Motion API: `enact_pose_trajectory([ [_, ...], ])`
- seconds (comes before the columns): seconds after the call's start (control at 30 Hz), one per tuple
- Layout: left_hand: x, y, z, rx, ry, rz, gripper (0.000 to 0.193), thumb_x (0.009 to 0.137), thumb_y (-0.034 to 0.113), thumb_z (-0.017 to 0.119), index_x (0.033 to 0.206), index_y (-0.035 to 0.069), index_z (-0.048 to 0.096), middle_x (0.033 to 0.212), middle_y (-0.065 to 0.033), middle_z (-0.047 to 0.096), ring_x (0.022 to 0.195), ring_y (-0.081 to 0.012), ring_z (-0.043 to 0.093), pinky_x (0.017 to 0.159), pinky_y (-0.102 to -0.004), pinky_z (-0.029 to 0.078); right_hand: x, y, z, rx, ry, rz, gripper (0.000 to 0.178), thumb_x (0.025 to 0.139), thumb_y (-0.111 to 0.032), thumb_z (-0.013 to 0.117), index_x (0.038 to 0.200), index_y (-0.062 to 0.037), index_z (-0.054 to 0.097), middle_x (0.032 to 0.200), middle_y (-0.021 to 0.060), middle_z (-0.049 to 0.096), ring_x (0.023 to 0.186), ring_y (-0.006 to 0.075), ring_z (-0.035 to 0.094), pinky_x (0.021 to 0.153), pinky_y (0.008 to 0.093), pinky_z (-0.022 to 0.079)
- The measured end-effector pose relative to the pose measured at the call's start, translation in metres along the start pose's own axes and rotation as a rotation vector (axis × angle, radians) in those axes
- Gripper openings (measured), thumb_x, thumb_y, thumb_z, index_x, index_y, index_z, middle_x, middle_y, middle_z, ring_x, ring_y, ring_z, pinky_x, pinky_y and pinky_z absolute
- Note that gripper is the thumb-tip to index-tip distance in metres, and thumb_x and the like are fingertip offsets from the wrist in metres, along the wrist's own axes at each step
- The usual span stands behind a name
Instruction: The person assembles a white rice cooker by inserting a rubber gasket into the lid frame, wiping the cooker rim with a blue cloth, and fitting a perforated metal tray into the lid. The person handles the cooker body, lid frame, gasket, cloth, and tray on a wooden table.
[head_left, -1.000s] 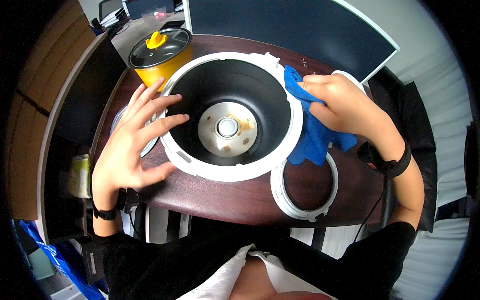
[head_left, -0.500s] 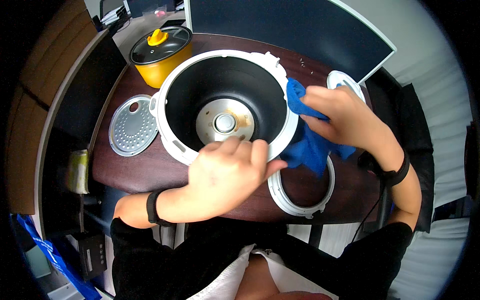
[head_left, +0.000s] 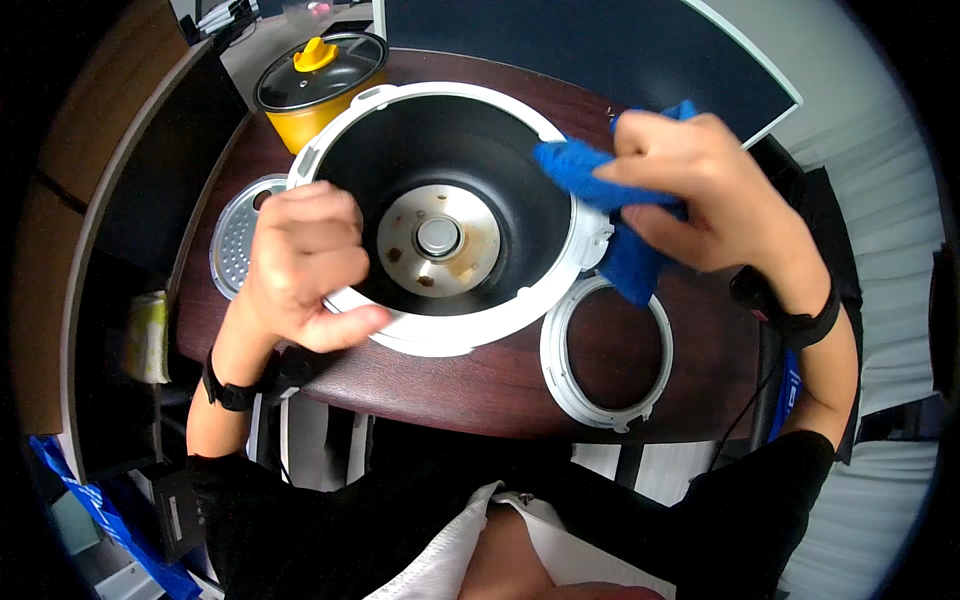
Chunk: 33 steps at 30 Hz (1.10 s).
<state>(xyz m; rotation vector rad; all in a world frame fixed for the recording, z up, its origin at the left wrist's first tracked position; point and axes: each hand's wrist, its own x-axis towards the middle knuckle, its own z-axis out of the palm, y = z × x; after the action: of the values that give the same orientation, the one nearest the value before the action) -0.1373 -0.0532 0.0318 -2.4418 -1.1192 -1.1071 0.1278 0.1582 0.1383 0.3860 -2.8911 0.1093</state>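
A rice cooker body (head_left: pixel 430 335) with a white rim and a black inner wall stands in the middle of the table. On its floor, the round metal heating plate (head_left: pixel 470 225) shows brown stains around a central button. My left hand (head_left: pixel 305 265) is closed over the rim at the near left, its fingers curled inward and slightly blurred. Pinched in my right hand (head_left: pixel 705 185) is a blue cloth (head_left: pixel 575 170), which lies against the right side of the rim and hangs down outside it.
A yellow pot (head_left: pixel 300 128) with a glass lid stands at the back left. Partly behind my left hand lies a perforated metal disc (head_left: pixel 235 245). A white ring (head_left: pixel 555 375) rests at the near right. A dark partition (head_left: pixel 580 50) borders the far side.
The cooker body has turned clockwise; its hinge bracket moved from the far right to the right side. My left hand shifted left along the rim. My right hand rose slightly with the cloth.
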Motion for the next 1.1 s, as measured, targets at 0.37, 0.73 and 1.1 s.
enact_pose_trajectory([
  [0.37, 0.010, 0.017, -0.006, 0.564, -0.009, -0.350, 0.024, 0.087, 0.027, 0.063, 0.079, 0.004, 0.066, 0.092, -0.0112, 0.066, 0.104, -0.0307, 0.059, 0.090, -0.0449, 0.048, 0.020, -0.009, 0.023, 0.211, -0.122, 0.071, 0.019, 0.084, -0.018, 0.066, 0.076, -0.0017, 0.060, 0.071, 0.0155, 0.054, 0.064, 0.0353, 0.059, 0.056, 0.0408, 0.045],
  [0.73, 0.041, 0.052, 0.058, 0.467, -0.003, -0.278, 0.050, 0.070, 0.053, 0.079, 0.064, 0.011, 0.052, 0.053, -0.0010, 0.046, 0.043, -0.0200, 0.049, 0.042, -0.0315, 0.037, 0.058, -0.005, 0.011, 0.171, -0.478, 0.353, 0.023, 0.081, -0.026, 0.070, 0.082, -0.0036, 0.063, 0.071, 0.0164, 0.063, 0.070, 0.0308, 0.065, 0.065, 0.0403, 0.051],
  [1.1, 0.039, 0.037, 0.053, 0.418, 0.057, -0.189, 0.052, 0.068, 0.050, 0.081, 0.060, 0.012, 0.047, 0.051, -0.0011, 0.042, 0.043, -0.0196, 0.046, 0.042, -0.0321, 0.034, 0.067, -0.002, 0.008, 0.143, -0.465, 0.230, 0.025, 0.077, -0.023, 0.075, 0.090, -0.0041, 0.064, 0.072, 0.0147, 0.065, 0.072, 0.0309, 0.067, 0.067, 0.0375, 0.052],
])
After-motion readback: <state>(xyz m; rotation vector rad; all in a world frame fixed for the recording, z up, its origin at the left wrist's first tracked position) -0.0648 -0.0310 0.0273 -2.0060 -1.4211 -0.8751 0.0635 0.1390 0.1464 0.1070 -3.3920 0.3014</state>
